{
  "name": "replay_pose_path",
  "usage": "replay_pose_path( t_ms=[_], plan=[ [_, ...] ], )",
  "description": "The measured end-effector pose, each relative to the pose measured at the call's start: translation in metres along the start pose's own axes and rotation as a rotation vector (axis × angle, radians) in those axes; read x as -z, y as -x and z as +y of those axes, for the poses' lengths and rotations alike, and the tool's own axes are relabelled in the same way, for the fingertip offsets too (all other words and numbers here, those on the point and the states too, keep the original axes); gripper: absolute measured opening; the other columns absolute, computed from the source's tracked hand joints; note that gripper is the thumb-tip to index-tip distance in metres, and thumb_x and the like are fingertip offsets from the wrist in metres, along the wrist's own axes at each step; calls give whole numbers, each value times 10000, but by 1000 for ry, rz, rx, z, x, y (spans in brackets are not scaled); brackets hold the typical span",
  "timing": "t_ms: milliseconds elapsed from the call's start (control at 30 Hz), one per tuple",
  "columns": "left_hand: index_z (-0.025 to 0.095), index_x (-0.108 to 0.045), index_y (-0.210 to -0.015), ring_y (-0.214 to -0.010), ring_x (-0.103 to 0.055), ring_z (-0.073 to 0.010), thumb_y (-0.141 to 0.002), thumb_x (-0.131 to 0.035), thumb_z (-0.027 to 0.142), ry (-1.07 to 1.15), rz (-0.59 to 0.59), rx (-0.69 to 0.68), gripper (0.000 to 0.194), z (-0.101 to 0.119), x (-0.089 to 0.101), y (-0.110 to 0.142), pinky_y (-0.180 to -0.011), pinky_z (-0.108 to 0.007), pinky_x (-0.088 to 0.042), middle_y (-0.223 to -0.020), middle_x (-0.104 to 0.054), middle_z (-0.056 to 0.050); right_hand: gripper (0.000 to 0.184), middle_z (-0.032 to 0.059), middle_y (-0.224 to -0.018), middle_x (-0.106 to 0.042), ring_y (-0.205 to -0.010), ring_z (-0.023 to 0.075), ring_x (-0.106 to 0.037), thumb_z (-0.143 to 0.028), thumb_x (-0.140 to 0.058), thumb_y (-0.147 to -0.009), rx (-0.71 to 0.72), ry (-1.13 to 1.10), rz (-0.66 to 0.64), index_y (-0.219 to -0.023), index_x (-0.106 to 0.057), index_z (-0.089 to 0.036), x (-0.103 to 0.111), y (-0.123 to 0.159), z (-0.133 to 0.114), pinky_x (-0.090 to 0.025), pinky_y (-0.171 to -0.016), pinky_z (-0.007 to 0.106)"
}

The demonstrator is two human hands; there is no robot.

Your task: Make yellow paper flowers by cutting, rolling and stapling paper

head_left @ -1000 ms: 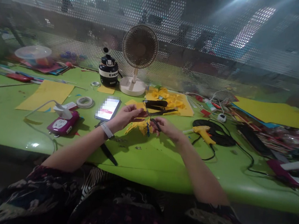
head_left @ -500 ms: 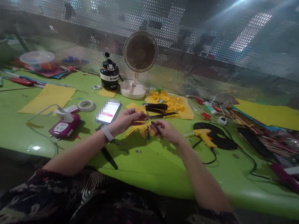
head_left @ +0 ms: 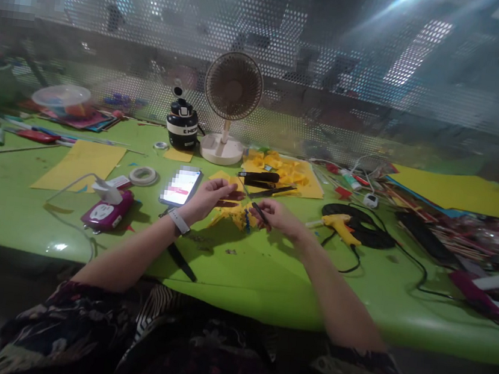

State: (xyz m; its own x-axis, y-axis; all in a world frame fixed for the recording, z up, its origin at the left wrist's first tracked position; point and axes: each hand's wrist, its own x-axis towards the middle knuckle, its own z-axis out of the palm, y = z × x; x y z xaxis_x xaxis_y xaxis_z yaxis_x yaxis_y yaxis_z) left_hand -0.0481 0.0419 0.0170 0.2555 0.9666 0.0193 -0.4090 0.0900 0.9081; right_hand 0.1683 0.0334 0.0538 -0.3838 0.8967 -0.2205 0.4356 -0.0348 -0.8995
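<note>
At the middle of the green worktop (head_left: 263, 295), both of the person's hands are together above a heap of yellow scraps (head_left: 226, 216).

Right hand (head_left: 280, 216): fingers closed around a dark tool (head_left: 261, 213), held at a slant; its front end is toward the left hand and too fine and blurred to identify. Left hand (head_left: 212, 197): thumb and fingers near one another, tips pointing at the tool. Whether anything is pinched there, I cannot tell. White band (head_left: 178, 221) on the left wrist.

Scraps: lying on the worktop just below the hands, a blue bit (head_left: 247, 220) at their right edge.

Change against one second ago: the head view has tipped up slightly, so the worktop items sit a little lower. Against half a second ago, almost none; both hands remain in the same place, facing each other, tool in the same grip.

Surroundings: phone (head_left: 180, 186), screen lit, to the left of the left hand; tape roll (head_left: 143, 183) farther left. Yellow glue gun (head_left: 340, 225) to the right of the right hand. Behind: bottle (head_left: 182, 124) and fan (head_left: 233, 85), both upright.
</note>
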Motion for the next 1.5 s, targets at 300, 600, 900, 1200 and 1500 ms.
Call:
replay_pose_path(
  t_ms=[300,600,900,1200,1500],
  plan=[
    [126,-604,-838,-869,-754,-203,-757,-817,379,-52,-15,19,341,-4,4,-3,-811,-343,-611,-893,-757,-99,551,-37,-571,-583,-469,72,-498,-625,-821,-611,-2,24,8,-744,-528,-178,1,0,-1,-348,-413,193],
    [119,-634,-862,-809,-756,-187,-775,-807,353,-44,88,-2,304,1,0,-3,-738,-287,-611,-821,-755,-83,581,-17,-537,-603,-440,87,-527,-671,-803,-602,-13,52,0,-740,-534,-174,3,0,0,-321,-387,193],
    [113,-661,-845,-775,-749,-191,-701,-847,425,-87,0,7,390,-1,3,-4,-780,-326,-611,-790,-757,-100,560,-30,-570,-607,-442,61,-478,-641,-822,-602,28,-8,-3,-738,-557,-167,2,-1,2,-375,-418,198],
    [108,-662,-823,-751,-736,-168,-743,-830,362,-47,53,0,315,3,0,-2,-760,-301,-612,-740,-727,-65,532,-13,-557,-621,-422,82,-527,-612,-830,-628,15,-33,10,-722,-542,-175,0,-2,5,-350,-361,188],
    [115,-646,-819,-732,-730,-159,-689,-856,414,-43,24,0,388,0,-1,-2,-760,-298,-613,-722,-720,-49,519,-30,-565,-613,-405,58,-477,-592,-831,-638,16,-52,33,-728,-541,-172,-3,0,1,-369,-383,188]
  ],
)
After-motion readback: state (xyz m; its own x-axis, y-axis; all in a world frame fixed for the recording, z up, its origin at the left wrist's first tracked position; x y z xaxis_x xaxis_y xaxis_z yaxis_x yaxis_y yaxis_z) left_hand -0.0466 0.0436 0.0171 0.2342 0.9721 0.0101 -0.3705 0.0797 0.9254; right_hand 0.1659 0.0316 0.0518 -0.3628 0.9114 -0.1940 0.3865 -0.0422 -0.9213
